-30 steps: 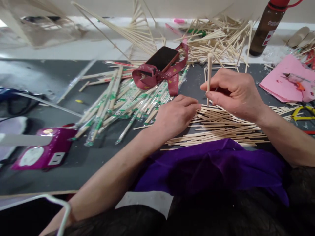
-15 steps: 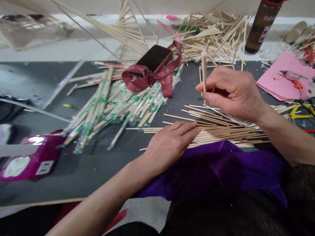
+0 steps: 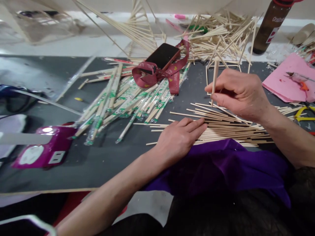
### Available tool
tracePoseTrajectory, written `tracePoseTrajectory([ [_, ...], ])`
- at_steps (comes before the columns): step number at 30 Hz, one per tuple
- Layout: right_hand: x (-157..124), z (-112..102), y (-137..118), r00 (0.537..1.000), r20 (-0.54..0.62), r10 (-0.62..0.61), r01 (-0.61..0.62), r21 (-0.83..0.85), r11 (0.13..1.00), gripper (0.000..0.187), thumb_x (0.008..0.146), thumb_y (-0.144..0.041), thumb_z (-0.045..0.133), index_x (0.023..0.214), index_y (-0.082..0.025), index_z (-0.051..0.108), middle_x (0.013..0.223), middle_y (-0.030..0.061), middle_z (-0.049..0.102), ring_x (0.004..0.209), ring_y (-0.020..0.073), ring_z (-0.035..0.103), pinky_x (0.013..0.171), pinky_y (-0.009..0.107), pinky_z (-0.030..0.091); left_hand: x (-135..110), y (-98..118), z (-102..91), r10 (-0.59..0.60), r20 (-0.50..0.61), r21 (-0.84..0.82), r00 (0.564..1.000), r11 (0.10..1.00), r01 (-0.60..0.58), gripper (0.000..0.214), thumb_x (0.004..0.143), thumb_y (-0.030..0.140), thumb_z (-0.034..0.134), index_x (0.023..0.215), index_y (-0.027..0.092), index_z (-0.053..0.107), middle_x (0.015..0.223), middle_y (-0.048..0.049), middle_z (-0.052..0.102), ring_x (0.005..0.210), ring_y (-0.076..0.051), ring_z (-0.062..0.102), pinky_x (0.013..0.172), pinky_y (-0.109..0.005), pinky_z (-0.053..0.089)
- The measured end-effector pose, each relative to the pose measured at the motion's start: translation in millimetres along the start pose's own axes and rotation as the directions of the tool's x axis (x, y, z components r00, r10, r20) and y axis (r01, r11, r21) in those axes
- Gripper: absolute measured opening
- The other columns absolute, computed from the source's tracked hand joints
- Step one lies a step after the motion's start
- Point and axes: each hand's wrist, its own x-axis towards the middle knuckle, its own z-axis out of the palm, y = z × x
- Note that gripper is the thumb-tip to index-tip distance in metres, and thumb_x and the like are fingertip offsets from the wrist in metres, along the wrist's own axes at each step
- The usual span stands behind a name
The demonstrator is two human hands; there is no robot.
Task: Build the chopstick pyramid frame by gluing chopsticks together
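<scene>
My right hand (image 3: 242,91) pinches a wooden chopstick (image 3: 215,77) between thumb and fingers, held nearly upright; whether a second one is with it I cannot tell. Below it lies a loose layer of bare chopsticks (image 3: 233,132), mostly side by side and pointing left to right. Flat on the left part of this layer rests my left hand (image 3: 177,136), fingers stretched out and together, palm hidden. Purple cloth (image 3: 221,167) covers the table's near edge, just under the chopsticks and against my left wrist.
Wrapped chopsticks (image 3: 137,98) are piled left of centre, with a phone (image 3: 163,55) and a maroon lanyard (image 3: 174,78) on top. Behind stand a stick structure (image 3: 128,29), a heap of sticks (image 3: 221,36) and a bottle (image 3: 270,28). Pink paper (image 3: 287,82) and yellow-handled pliers (image 3: 304,113) lie right, a magenta packet (image 3: 46,144) left.
The whole view has shifted, so things appear a little further right. Both hands keep almost the same pose over the chopsticks. A white curved object has come into view at the bottom left.
</scene>
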Motion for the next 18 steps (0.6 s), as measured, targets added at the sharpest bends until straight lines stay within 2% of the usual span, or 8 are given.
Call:
tracePoseTrajectory([
  [4,0,0,0,1.000,0.004,0.015,-0.015,-0.016,1.000,0.014,0.092,-0.028,0.058,0.088,-0.024,0.072,0.087,0.0031,0.070,0.084,0.0183,0.064,0.078,0.033,0.055,-5,1,-6.0,0.031,0.014,-0.037,0.999,0.999,-0.030,0.037,0.100,0.017,0.046,0.131,0.020,0.065,0.136,-0.0076,0.069,0.106,-0.026,0.067,0.081,-0.038,0.057],
  [6,1,0,-1,1.000,0.013,0.023,-0.023,-0.031,0.999,0.014,0.092,-0.028,0.059,0.088,-0.025,0.072,0.087,0.0031,0.071,0.084,0.0181,0.064,0.079,0.033,0.056,-5,-5,-9.5,0.028,-0.026,-0.082,0.999,0.996,-0.030,0.035,0.102,0.021,0.043,0.127,0.021,0.067,0.127,-0.0066,0.073,0.103,-0.024,0.068,0.083,-0.036,0.057],
  [9,1,-1,-3,0.999,0.031,0.019,-0.017,-0.056,0.998,0.014,0.092,-0.027,0.058,0.088,-0.024,0.071,0.088,0.0030,0.070,0.084,0.0173,0.065,0.080,0.032,0.055,1,-18,-14.0,-0.077,-0.141,-0.066,0.987,0.995,0.068,0.035,0.104,0.027,0.040,0.121,0.020,0.070,0.115,-0.0078,0.076,0.099,-0.023,0.069,0.079,-0.034,0.057],
  [12,1,-2,-5,0.999,0.045,0.026,-0.022,-0.076,0.997,0.015,0.093,-0.028,0.057,0.089,-0.024,0.071,0.089,0.0029,0.070,0.087,0.0174,0.065,0.080,0.032,0.055,8,-23,-17.2,-0.155,-0.188,-0.035,0.970,0.988,0.152,0.035,0.105,0.032,0.041,0.115,0.019,0.072,0.105,-0.0094,0.077,0.093,-0.024,0.069,0.074,-0.035,0.056],
  [16,0,-5,-6,0.998,0.047,0.049,-0.045,-0.091,0.995,0.015,0.094,-0.028,0.056,0.091,-0.024,0.070,0.091,0.0010,0.070,0.089,0.0164,0.066,0.081,0.030,0.054,12,-9,-16.7,-0.053,-0.165,-0.189,0.985,0.982,0.021,0.033,0.104,0.032,0.044,0.114,0.019,0.073,0.107,-0.0090,0.076,0.096,-0.023,0.070,0.081,-0.036,0.058],
  [18,1,-5,-6,0.997,0.055,0.045,-0.039,-0.093,0.995,0.014,0.094,-0.027,0.057,0.091,-0.024,0.070,0.092,0.0007,0.071,0.088,0.0148,0.065,0.081,0.028,0.053,13,-1,-14.8,0.004,-0.141,-0.224,0.990,0.974,-0.036,0.034,0.104,0.031,0.043,0.110,0.020,0.074,0.108,-0.0084,0.076,0.096,-0.023,0.070,0.079,-0.034,0.058],
])
